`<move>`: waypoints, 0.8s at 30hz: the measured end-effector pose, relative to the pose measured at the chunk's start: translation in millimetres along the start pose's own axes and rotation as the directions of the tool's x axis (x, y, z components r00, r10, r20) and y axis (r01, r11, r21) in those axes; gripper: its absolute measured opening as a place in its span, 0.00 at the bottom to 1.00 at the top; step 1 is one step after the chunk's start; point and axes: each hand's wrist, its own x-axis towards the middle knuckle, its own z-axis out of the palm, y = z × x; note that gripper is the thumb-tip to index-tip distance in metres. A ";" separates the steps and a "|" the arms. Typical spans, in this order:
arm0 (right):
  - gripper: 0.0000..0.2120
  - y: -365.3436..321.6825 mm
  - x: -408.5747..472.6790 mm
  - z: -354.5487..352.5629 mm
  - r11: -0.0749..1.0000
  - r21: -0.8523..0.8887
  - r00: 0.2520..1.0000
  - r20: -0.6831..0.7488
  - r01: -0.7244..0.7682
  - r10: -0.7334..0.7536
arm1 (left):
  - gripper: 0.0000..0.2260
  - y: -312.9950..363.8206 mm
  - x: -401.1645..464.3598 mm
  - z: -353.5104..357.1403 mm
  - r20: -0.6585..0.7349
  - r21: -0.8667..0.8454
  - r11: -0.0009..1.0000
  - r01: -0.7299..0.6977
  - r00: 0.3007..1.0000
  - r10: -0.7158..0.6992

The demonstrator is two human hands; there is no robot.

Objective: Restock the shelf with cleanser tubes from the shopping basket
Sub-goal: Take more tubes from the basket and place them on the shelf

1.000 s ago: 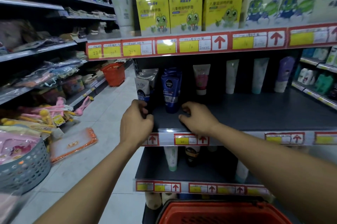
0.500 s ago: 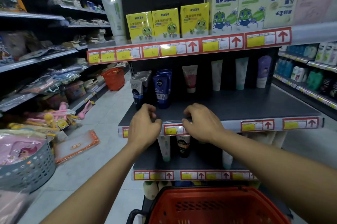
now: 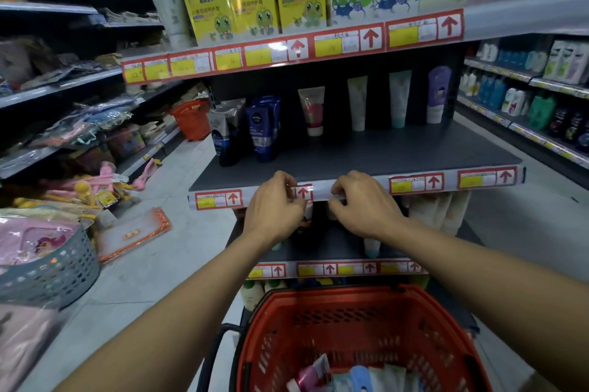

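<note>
red price tag strip on the grey metal shelf (image 3: 366, 152): our left hand (image 3: 274, 209) and right hand (image 3: 366, 208) curl fingers on its edge, holding no tube. cleanser tubes (image 3: 357, 375) sit in the red plastic basket (image 3: 446, 328); reaching down's probably next.

A single head-worn wide-angle view is provided; no second view is available for overlap. The scene is viewed forward and downward, facing the shelf (image 3: 382, 149) at 12 o'clock at close range. Both forearms are seen entering from the lower edge. The basket (image 3: 360, 321) is framed at 6 o'clock, directly below the camera. Side aisles are seen at 9 and 3 o'clock, with straight edges bowed toward the frame borders.
</note>
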 end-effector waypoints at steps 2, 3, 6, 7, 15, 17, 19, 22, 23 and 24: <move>0.12 8.9 -8.0 1.2 1.000 0.008 1.000 0.000 -0.015 0.015 | 0.13 1.5 -4.0 8.6 0.019 0.021 1.000 -0.001 1.000 0.001; 0.12 13.0 -11.9 2.3 1.000 0.010 1.000 0.007 -0.023 0.023 | 0.12 2.1 -6.0 13.5 0.028 0.029 1.000 -0.008 1.000 0.007; 0.11 24.7 -25.0 7.9 0.998 0.011 0.998 0.038 -0.054 0.053 | 0.09 4.4 -14.5 28.6 0.061 0.032 0.999 -0.021 0.998 0.019; 0.11 28.1 -30.2 10.4 0.998 0.016 0.997 0.047 -0.068 0.067 | 0.09 4.0 -17.7 33.6 0.073 0.032 0.999 -0.025 0.997 0.023; 0.09 59.0 -66.2 41.0 0.987 0.030 0.968 0.203 -0.160 0.151 | 0.12 -15.2 -44.8 79.9 0.238 0.064 0.998 0.003 0.971 -0.018; 0.09 68.4 -74.2 51.8 0.983 0.030 0.956 0.238 -0.183 0.171 | 0.11 -24.4 -52.3 93.3 0.280 0.067 0.997 0.025 0.959 -0.043; 0.09 77.0 -81.6 63.5 0.981 0.017 0.947 0.262 -0.195 0.184 | 0.09 -33.3 -59.1 105.3 0.310 0.073 0.996 0.055 0.948 -0.075; 0.10 91.9 -89.7 86.0 0.975 -0.030 0.918 0.330 -0.222 0.219 | 0.06 -47.3 -67.3 124.6 0.351 0.109 0.989 0.097 0.927 -0.129; 0.11 97.6 -92.8 93.7 0.972 -0.047 0.901 0.368 -0.230 0.231 | 0.06 -52.8 -70.2 131.2 0.368 0.124 0.987 0.099 0.919 -0.138; 0.11 103.6 -96.2 101.3 0.970 -0.062 0.878 0.415 -0.235 0.239 | 0.06 -58.5 -73.3 137.5 0.387 0.137 0.985 0.102 0.910 -0.148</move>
